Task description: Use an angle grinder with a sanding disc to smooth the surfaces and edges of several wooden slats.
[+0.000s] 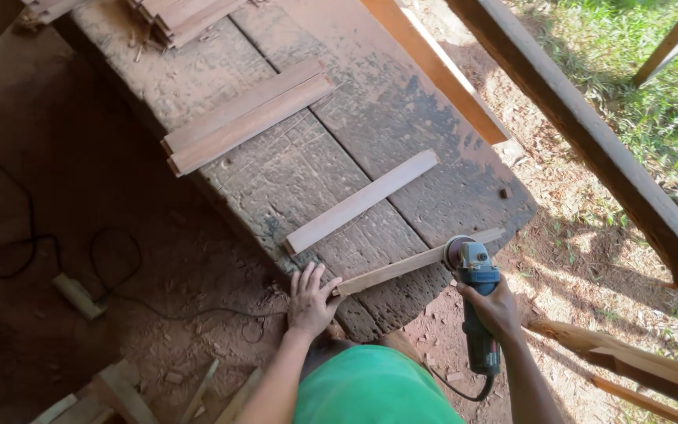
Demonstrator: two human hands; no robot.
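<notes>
My left hand (310,297) presses down on the near end of a thin wooden strip (402,267) that lies across the near end of a worn plank workbench (386,118). My right hand (496,308) grips the body of a blue angle grinder (476,302). Its disc (455,251) rests against the strip near the bench's right edge.
A pale flat board (362,200) lies on the bench just beyond the strip. Two longer boards (245,116) lie side by side farther up. A black cable (56,251) loops over the dirt floor at left. Wood offcuts (629,357) lie at right, under a slanting beam (614,149).
</notes>
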